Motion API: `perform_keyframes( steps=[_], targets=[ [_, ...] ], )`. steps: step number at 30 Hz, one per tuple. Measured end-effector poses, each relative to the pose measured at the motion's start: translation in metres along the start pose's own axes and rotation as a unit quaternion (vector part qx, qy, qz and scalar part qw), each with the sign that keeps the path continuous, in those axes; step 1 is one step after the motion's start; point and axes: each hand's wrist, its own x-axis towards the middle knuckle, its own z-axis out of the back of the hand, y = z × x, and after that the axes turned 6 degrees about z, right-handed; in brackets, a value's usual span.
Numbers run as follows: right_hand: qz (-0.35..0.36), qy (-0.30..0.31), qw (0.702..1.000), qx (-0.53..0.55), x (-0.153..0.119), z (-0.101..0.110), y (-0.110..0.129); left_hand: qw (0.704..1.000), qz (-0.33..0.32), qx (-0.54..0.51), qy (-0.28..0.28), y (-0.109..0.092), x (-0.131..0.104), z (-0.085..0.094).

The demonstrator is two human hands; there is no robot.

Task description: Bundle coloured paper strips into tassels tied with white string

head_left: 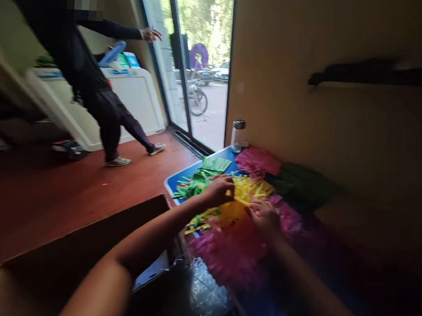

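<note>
— Reaching w/ both hands into the yellow fringed paper (243,191) on the blue tabletop (181,177). What's the left doing?

— Left hand (219,191) sits on the near-left edge of the yellow pile, fingers curled in & pinching a strip of it. Grip looks closed on the paper, tho the frame is blurred.

— And the right?

— Right hand (264,216) lies just right of the yellow, at the border w/ the pink fringed paper (234,252). Fingers (256,206) point toward the yellow & touch it; can't tell if they're holding anything or just resting, too blurry.

— What's around?

— Green paper strips (198,181) just left of the left hand, spread on the tabletop. More pink fringe (257,161) at the far end, dark green pile (302,182) beside it vs. the wall. Clear jar w/ dark lid (238,136) stands upright at the far corner, near the glass door (199,57). Cardboard box (84,250) open, below the left forearm. Clear plastic wrap (206,291) between box & pink pile.

— Anyone else?

— Person in dark clothes (94,79) well apart, on the wood floor (52,186), one arm stretched toward the door, white counter (129,96) behind them.
</note>
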Motion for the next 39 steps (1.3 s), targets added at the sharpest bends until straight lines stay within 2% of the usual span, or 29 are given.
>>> perform_keyframes(
  steps=[4, 8, 11, 15, 18, 21, 23, 26, 31, 36, 39],
  targets=[
    [-0.039, 0.01, 0.999, -0.027, 0.001, 0.008, 0.002, 0.998, -0.007, -0.057, -0.014, 0.023, 0.002, 0.007],
    [-0.054, -0.016, 0.997, -0.054, -0.003, 0.015, 0.004, 0.996, 0.033, -0.052, -0.068, 0.036, 0.0, 0.016],
    [-0.013, -0.059, 0.997, -0.046, -0.007, 0.021, 0.017, 0.993, 0.06, -0.026, -0.099, 0.032, -0.003, 0.024],
    [0.02, -0.111, 0.993, -0.025, -0.003, 0.025, 0.037, 0.992, 0.07, -0.002, -0.105, 0.017, -0.003, 0.03],
    [0.011, -0.102, 0.994, -0.027, 0.005, 0.026, 0.04, 0.991, 0.087, 0.011, -0.102, 0.008, -0.001, 0.034],
    [-0.009, -0.066, 0.996, -0.053, 0.006, 0.025, 0.033, 0.979, 0.156, 0.034, -0.13, 0.008, 0.001, 0.042],
    [0.005, -0.034, 0.997, -0.069, 0.001, 0.024, 0.027, 0.967, 0.203, 0.05, -0.148, 0.007, 0.004, 0.047],
    [0.026, 0.002, 0.997, -0.076, -0.007, 0.02, 0.022, 0.962, 0.227, 0.077, -0.134, -0.002, 0.007, 0.048],
    [0.028, 0.033, 0.996, -0.081, -0.013, 0.018, 0.025, 0.963, 0.216, 0.135, -0.087, -0.025, 0.01, 0.035],
    [0.026, 0.025, 0.996, -0.077, -0.03, 0.038, 0.029, 0.968, 0.205, 0.143, -0.038, -0.019, 0.008, 0.037],
    [0.025, 0.015, 0.996, -0.079, -0.047, 0.053, 0.03, 0.964, 0.226, 0.131, -0.042, -0.016, 0.008, 0.043]
  ],
)
